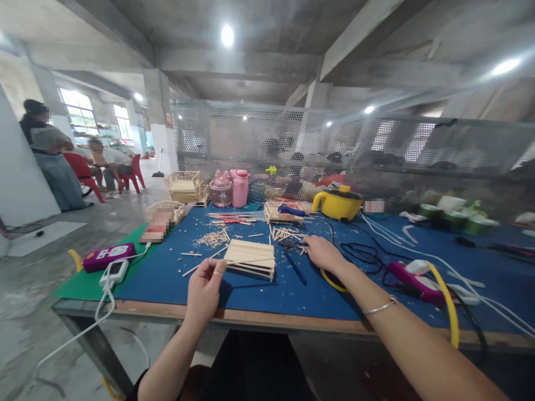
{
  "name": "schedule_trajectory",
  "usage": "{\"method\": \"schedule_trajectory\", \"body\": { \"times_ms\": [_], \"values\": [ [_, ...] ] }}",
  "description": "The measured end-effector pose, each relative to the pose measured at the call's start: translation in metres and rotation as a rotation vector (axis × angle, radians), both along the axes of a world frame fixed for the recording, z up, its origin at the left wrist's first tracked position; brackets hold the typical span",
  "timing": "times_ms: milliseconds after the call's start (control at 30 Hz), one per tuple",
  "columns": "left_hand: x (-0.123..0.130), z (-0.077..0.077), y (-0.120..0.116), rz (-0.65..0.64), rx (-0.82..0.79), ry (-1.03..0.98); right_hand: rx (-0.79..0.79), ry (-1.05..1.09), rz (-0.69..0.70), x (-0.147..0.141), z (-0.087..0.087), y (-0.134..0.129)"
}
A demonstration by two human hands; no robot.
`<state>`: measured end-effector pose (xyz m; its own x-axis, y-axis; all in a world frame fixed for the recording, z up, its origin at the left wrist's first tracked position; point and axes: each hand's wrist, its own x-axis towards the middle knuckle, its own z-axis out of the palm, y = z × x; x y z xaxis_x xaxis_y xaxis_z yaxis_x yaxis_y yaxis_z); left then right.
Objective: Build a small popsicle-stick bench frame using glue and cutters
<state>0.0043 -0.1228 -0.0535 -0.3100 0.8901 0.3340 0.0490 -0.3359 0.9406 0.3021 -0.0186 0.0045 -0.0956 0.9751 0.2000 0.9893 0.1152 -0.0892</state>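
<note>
My left hand (205,287), thumb and fingers pinched, holds a thin wooden stick (246,260) at the near left corner of a small slatted wooden stick frame (251,250). The stick lies across the frame's front side. To the right, my right hand (324,254) has its fingertips closed at one handle of the blue-handled pliers (295,266), which rest on the blue mat with the jaws pointing away to the left. Some of the right fingers are hidden. Short cut wooden sticks (213,238) lie scattered behind the frame, with another pile (286,233) near the pliers.
A blue glue gun (291,210) lies on another stick piece. Behind are a yellow electric pot (340,204), a pink jug (239,189) and stick models (184,187). Purple power strips (418,283) (109,256) and cables lie at both sides. People sit beyond the mesh screen (251,145).
</note>
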Motion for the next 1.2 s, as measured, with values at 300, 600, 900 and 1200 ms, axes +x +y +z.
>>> {"method": "schedule_trajectory", "body": {
  "times_ms": [300,600,900,1200],
  "values": [
    [0.002,-0.001,0.002,0.018,0.015,-0.084,-0.131,0.426,-0.079,0.011,0.035,-0.037],
    [0.021,0.016,0.012,-0.088,0.005,-0.312,-0.185,1.28,0.099,-0.012,0.02,-0.08],
    [0.043,0.02,0.018,-0.091,0.038,-0.431,-0.304,1.456,0.356,-0.039,-0.016,-0.079],
    [0.049,0.031,0.012,-0.068,0.102,-0.268,-0.238,1.279,0.379,-0.044,-0.019,-0.077]
  ]
}}
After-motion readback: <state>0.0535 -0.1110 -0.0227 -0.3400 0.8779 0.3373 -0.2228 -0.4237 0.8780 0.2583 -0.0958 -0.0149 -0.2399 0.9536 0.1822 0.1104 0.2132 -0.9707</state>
